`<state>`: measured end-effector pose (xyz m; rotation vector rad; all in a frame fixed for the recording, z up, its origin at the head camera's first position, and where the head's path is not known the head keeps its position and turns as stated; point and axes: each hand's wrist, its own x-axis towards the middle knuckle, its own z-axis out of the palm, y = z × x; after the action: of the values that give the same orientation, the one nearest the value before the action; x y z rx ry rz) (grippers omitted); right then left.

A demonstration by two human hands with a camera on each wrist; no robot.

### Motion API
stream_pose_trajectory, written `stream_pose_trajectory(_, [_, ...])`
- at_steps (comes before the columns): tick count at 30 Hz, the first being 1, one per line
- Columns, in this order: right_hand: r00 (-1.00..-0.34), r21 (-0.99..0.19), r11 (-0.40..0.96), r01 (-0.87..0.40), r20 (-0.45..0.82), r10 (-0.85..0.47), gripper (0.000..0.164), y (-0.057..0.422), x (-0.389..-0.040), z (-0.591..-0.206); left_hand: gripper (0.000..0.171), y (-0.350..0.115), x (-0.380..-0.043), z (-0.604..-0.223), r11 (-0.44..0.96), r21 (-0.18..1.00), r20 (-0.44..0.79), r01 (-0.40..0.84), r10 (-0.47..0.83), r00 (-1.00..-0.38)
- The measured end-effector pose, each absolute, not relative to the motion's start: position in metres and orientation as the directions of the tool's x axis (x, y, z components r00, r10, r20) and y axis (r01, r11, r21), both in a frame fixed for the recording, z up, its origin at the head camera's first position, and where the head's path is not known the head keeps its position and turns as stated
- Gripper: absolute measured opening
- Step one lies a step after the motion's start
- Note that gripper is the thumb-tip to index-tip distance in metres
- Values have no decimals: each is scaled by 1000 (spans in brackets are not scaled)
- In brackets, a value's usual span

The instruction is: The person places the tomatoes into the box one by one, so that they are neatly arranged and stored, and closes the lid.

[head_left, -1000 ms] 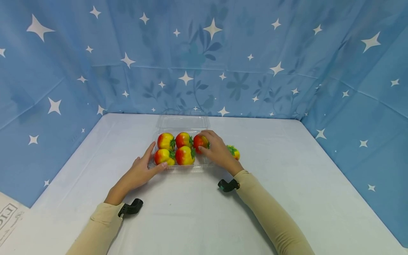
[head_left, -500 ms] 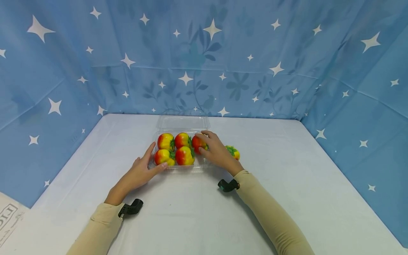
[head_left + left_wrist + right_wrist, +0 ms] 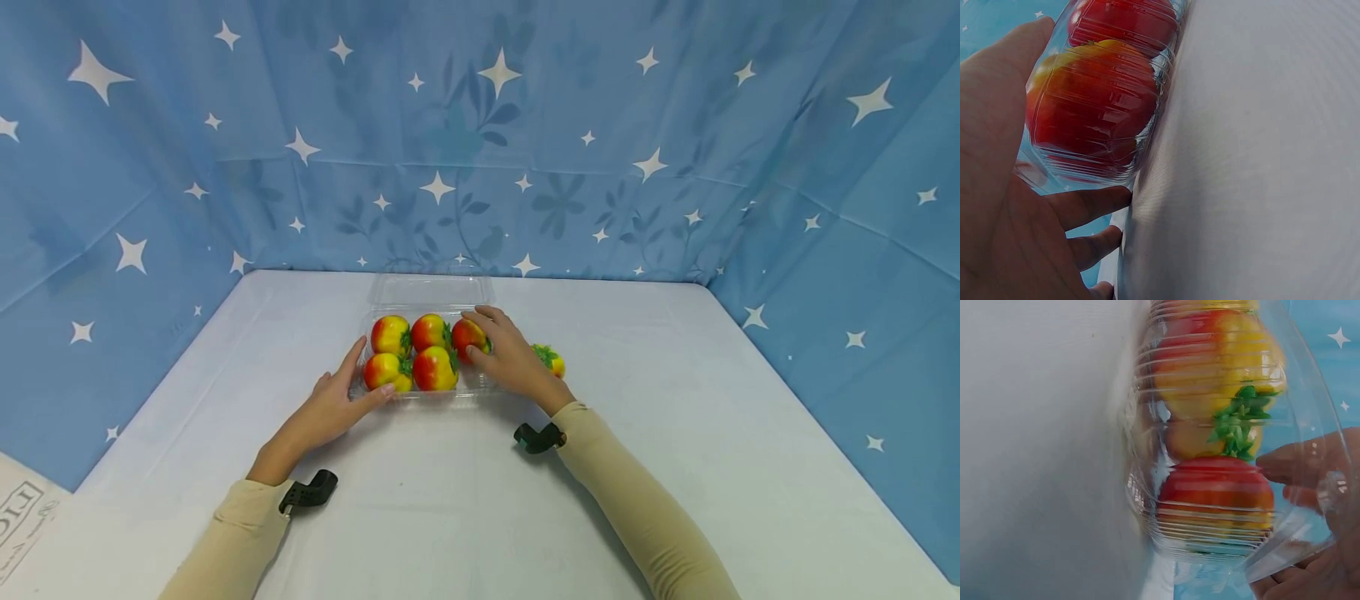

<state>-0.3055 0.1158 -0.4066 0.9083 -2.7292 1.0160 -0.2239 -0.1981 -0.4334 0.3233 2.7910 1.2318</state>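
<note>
A clear plastic clamshell box point(image 3: 471, 385) holds several glossy red-and-yellow, persimmon-like fruits point(image 3: 435, 368) with green leafy tops. At the box's left front corner is my left hand point(image 3: 326, 410), thumb along the front rim and fingers spread along the side. In the left wrist view its fingers point(image 3: 1088, 205) lie straight below the ribbed wall. My right hand point(image 3: 513, 357) reaches over the box's right side, with loosely spread fingers around the rear right fruit point(image 3: 468, 340). The right wrist view shows that fruit point(image 3: 1216, 494) low in the box, a fingertip close to it.
The clear lid point(image 3: 431, 289) is folded back toward the blue star-patterned curtain point(image 3: 577, 108). Another fruit point(image 3: 551, 360) lies on the white table point(image 3: 675, 400) right of the box, partly behind my right hand. Bare front right space shows inside the box.
The rear right fruit has shifted slightly left beside its neighbour, and my right fingers have loosened from it. My left hand stays at the box corner. The whole view tilts up slightly.
</note>
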Motion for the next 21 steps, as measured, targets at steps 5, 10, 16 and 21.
stream_pose_trajectory(5, [-820, -580, 591, -560, 285, -497, 58, 120, -307, -404, 108, -197, -225, -433, 659, 737, 8, 151, 215, -977])
stream_pose_trajectory(10, [-813, -591, 571, -569, 303, -497, 58, 125, -308, -397, 106, -197, -227, -432, 679, 721, -12, 139, 213, -977])
stream_pose_trajectory(16, [-837, -616, 592, -520, 229, -496, 65, 134, -309, -386, 108, -196, -225, -431, 677, 724, -10, 135, 205, -979])
stream_pose_trajectory(21, [-849, -627, 618, -474, 140, -509, 72, 145, -312, -379, 109, -196, -225, -432, 682, 721, -20, 126, 202, -979])
